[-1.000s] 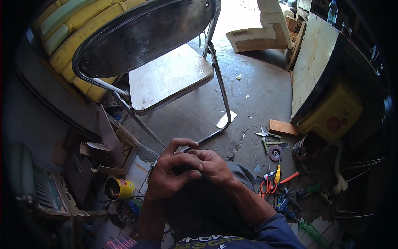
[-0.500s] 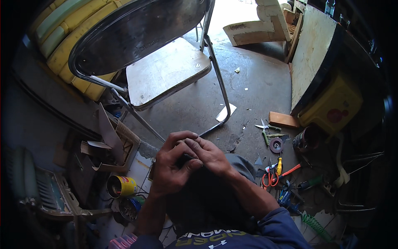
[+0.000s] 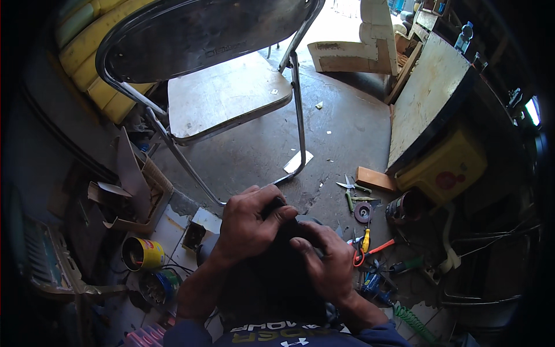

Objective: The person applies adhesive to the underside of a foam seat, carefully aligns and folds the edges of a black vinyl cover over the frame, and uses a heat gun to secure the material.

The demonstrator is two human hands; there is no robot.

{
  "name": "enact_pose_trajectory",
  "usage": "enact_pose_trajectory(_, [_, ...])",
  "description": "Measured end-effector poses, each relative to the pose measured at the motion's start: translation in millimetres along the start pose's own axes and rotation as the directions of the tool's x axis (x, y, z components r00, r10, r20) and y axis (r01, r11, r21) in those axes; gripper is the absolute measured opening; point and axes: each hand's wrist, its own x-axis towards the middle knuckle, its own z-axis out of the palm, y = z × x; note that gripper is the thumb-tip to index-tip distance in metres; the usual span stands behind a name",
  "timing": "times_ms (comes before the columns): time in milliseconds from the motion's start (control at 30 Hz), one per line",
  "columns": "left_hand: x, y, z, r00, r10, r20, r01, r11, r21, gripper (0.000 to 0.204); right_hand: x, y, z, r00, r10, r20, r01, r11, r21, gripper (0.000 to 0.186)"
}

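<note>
Black cloth-like material [image 3: 269, 289] lies over my lap and rises between my hands; its edges merge with the dark shadow. My left hand [image 3: 251, 222] is closed, pinching the top of this material between thumb and bent fingers. Lower and to the right, my right hand [image 3: 330, 260] curls its fingers and thumb against the same material's right side. The two hands are apart. Whether anything small sits inside either grip is hidden.
Ahead stands a folding chair [image 3: 231, 95]. On the right floor lie a wooden block [image 3: 376, 178], snips [image 3: 349, 194], an abrasive disc [image 3: 363, 212] and a yellow-handled screwdriver [image 3: 366, 240]. A cardboard box [image 3: 156, 202] and a yellow can [image 3: 151, 254] stand at left.
My hands, together before, have separated. The right one moved right and down, while the left now pinches the black material higher up. The view has shifted slightly.
</note>
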Motion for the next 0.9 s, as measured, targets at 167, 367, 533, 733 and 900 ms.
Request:
enact_pose_trajectory(167, [1.0, -0.6, 7.2, 0.999, 0.010, -0.041, -0.008, 0.998, 0.060, 0.024, 3.6, 11.8, 7.5, 0.999, 0.055, -0.005, -0.054, 0.998, 0.026, 0.021])
enact_pose_trajectory(367, [7.6, -12.5, 1.1, 0.996, -0.084, 0.034, 0.083, 0.996, 0.031, 0.027, 9.0, 14.3, 11.4, 0.985, 0.148, 0.093, -0.155, 0.985, 0.070, 0.024])
enact_pose_trajectory(533, [18.3, -41.0, -15.8, 0.931, -0.101, 0.350, 0.235, 0.900, -0.368, 0.022, 8.6, 27.0, 17.1, 0.987, 0.160, 0.016, -0.161, 0.983, 0.091, 0.027])
enact_pose_trajectory(733, [20.6, -47.5, 1.5, 0.918, -0.249, 0.309, 0.346, 0.885, -0.312, 0.019, -7.5, 39.8, 16.5, 0.959, 0.275, 0.075, -0.279, 0.959, 0.058, 0.032])
enact_pose_trajectory(900, [18.2, -46.1, 2.4, 0.906, -0.286, 0.313, 0.385, 0.864, -0.324, 0.020, -11.0, 39.2, 11.9, 0.942, 0.315, 0.111, -0.323, 0.944, 0.064, 0.030])
